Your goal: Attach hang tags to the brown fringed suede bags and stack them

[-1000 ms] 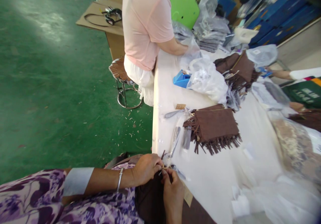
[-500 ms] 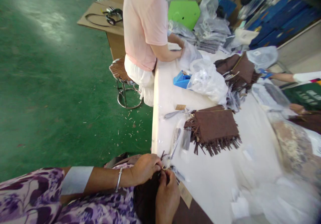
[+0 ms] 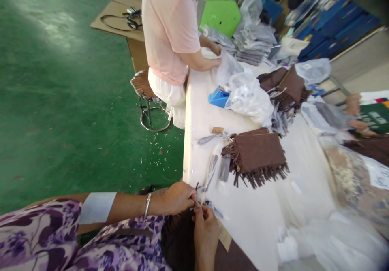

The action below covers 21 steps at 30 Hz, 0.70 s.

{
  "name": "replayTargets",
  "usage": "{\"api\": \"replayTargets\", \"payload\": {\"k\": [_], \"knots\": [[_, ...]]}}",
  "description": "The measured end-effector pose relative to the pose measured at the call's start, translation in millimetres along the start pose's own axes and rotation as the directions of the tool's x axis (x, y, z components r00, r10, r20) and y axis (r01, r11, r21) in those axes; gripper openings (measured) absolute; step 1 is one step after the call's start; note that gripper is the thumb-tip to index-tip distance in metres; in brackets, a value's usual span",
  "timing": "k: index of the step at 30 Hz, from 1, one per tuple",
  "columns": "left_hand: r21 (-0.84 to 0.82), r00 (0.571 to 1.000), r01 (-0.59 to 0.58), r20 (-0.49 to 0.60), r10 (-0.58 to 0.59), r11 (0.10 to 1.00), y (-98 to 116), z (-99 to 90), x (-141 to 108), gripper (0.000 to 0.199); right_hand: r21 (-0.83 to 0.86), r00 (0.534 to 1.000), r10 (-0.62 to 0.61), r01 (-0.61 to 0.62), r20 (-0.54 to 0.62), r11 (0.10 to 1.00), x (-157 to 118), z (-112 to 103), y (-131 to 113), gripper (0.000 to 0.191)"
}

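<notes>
Our left hand point(image 3: 179, 198) and right hand point(image 3: 206, 230) meet, fingers pinched on a small piece point(image 3: 198, 203), mostly hidden, at the brown fabric's point(image 3: 179, 238) far end, neither nearer.

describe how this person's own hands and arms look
The ungloved left hand has a silver-coloured bangle at its wrist, a pale rectangular patch up the forearm and purple-patterned fabric beyond. The right hand shows no glove or bracelet.

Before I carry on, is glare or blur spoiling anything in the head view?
Head view: glare whitens the green floor at upper left; the plastic at lower right is smeared; the top right corner falls dark. Head view, centre: the fringed bag reads fairly clear, but detail where left hand meets right hand is soft.
</notes>
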<state>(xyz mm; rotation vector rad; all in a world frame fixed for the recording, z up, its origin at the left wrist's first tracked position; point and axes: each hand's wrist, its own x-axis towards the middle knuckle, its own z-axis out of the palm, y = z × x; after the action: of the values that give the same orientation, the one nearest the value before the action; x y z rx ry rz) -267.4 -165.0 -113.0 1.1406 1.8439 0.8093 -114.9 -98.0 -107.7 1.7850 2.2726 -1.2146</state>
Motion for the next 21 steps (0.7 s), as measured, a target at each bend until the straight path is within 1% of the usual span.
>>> {"api": "replayTargets", "payload": {"k": [4,7,10,17,21], "knots": [[-0.004,0.999,-0.032,-0.012,0.032,0.999,-2,3.0,2,0.015,-0.012,1.000,-0.025,0.025,0.007,1.000,4,0,2,0.037],[0.009,0.999,0.002,-0.037,-0.002,1.000,0,6.5,2,0.015,0.019,0.999,-0.045,0.045,0.017,0.999,3,0,4,0.036],[0.009,0.996,0.030,-0.085,-0.029,1.000,-1,11.7,-1,0.013,0.046,0.998,-0.048,0.047,0.035,0.998,1,-1,6,0.036],[-0.015,0.987,-0.033,-0.157,0.031,0.999,-10,21.8,-11,0.008,0.034,0.996,-0.084,0.083,0.021,0.996,0,-2,4,0.034],[0.008,0.987,-0.016,-0.160,0.017,1.000,-8,21.1,-12,0.007,0.029,0.997,-0.066,0.065,0.027,0.997,1,-3,2,0.038]]}}
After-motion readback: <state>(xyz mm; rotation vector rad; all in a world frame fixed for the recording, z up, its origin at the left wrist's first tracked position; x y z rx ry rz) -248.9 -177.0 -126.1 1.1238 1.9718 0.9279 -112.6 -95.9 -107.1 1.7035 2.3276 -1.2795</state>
